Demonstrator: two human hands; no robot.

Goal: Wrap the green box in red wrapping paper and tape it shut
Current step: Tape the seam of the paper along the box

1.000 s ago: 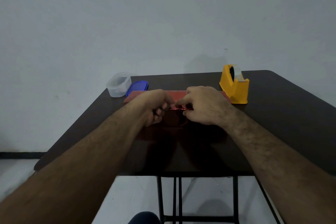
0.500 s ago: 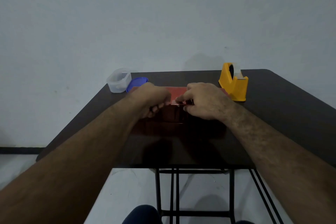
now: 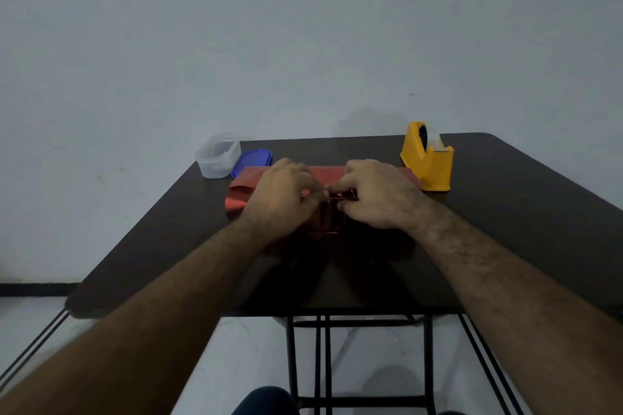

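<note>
Red wrapping paper (image 3: 241, 191) lies folded over a box in the middle of the dark table (image 3: 505, 229); the green box itself is hidden under the paper and my hands. My left hand (image 3: 282, 196) and my right hand (image 3: 377, 197) rest on top of the package, fingertips meeting at the near top edge and pinching the paper's edge there. A loose end of paper sticks out to the left of my left hand. The yellow tape dispenser (image 3: 427, 156) stands behind and to the right of my right hand.
A clear plastic container (image 3: 218, 155) and its blue lid (image 3: 253, 158) sit at the table's back left corner. The table's near edge runs just under my forearms, with black metal legs (image 3: 320, 364) below. A grey wall stands behind.
My hands stay together on the package, shifting only slightly. The paper's left end now shows more clearly beside my left hand. The view has tilted a little.
</note>
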